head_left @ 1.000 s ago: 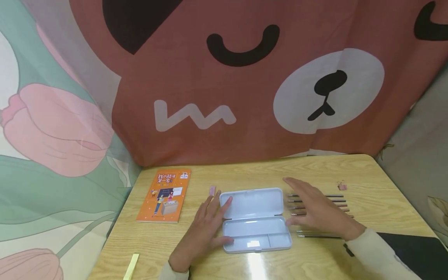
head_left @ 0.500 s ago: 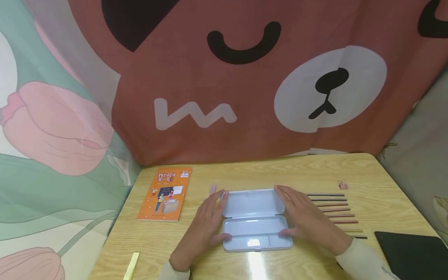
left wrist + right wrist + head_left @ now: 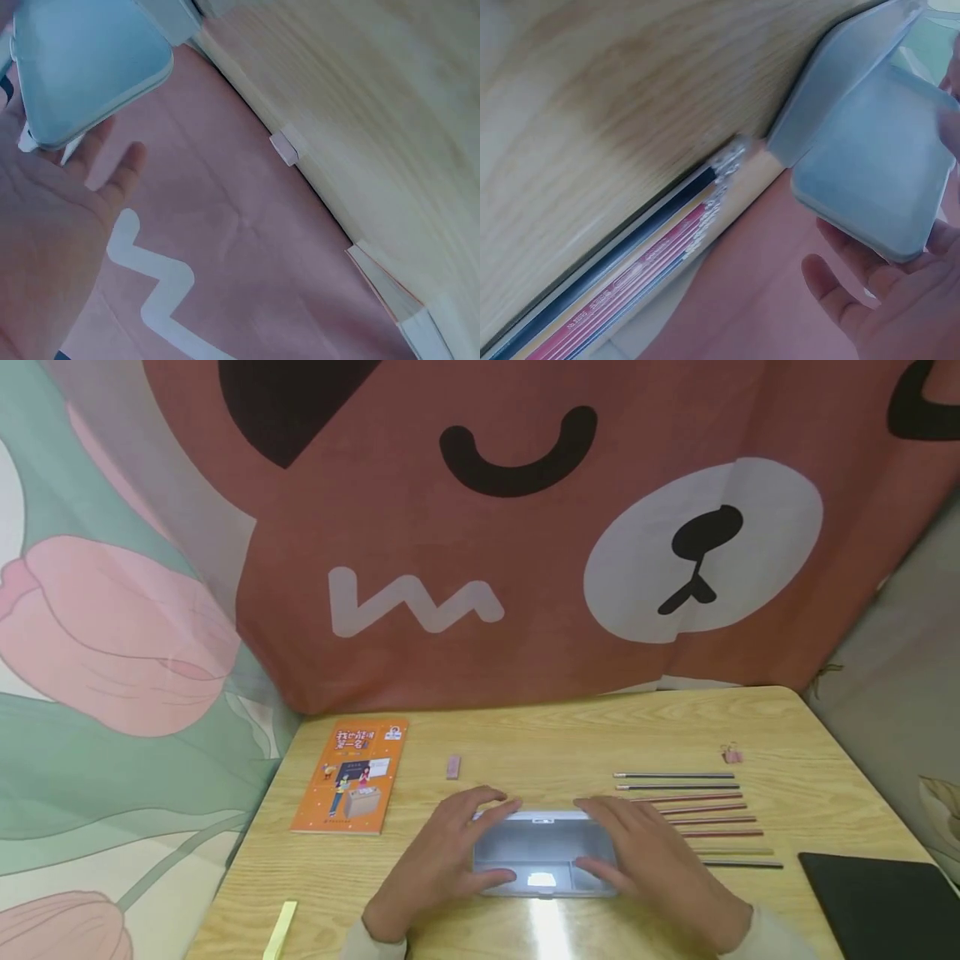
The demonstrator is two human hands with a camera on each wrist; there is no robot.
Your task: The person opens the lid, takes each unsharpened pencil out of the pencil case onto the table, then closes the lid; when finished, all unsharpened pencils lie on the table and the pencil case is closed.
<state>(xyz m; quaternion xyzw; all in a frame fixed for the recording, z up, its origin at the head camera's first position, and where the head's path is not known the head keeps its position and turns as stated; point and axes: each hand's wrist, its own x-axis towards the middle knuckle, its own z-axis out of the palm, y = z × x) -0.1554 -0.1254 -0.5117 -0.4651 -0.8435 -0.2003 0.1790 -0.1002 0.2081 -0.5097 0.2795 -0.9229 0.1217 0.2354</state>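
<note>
We grip the pale blue pencil case (image 3: 543, 853) at both ends, left hand (image 3: 442, 860) and right hand (image 3: 645, 860) curled round its half-raised lid (near table edge close); pencils (image 3: 693, 818) lie right; bare wood beyond.

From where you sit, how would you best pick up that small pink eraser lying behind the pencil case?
Probably pinch the pink eraser across its two long sides, coming straight down from above. It lies flat on the table, narrow, apart from the book and the case, so both sides look free.

Pink clip (image 3: 732, 754), perhaps, too small.
</note>
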